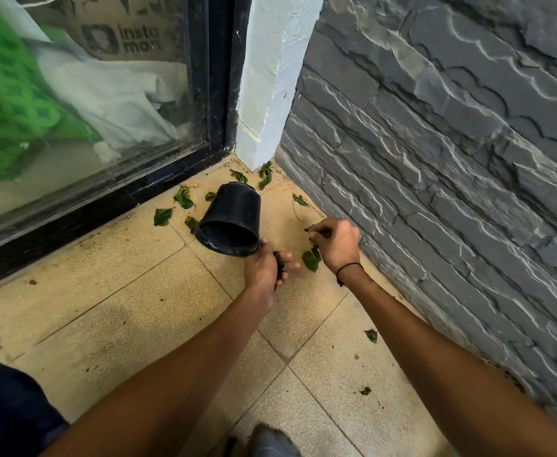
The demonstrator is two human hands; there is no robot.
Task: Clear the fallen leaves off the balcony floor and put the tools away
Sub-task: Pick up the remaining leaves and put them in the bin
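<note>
A black plastic pot point(232, 219) lies on its side on the tan tiled balcony floor point(132, 291), its mouth facing me. Just right of the pot's rim, my left hand point(265, 267) grips a dark clump of leaves. My right hand point(335, 242), a black band on its wrist, pinches a dark leaf piece close to the stone wall. A green leaf point(310, 259) lies between the two hands. Several green leaves point(183, 197) are scattered around the pot and in the corner point(265, 174).
A grey stone-clad wall point(452, 159) runs along the right. A white pillar point(270, 80) stands in the corner beside a black-framed glass door point(105, 103). Small leaf scraps point(371, 335) lie on the tiles nearer me. My knee point(10, 410) and shoe point(272, 441) show at the bottom.
</note>
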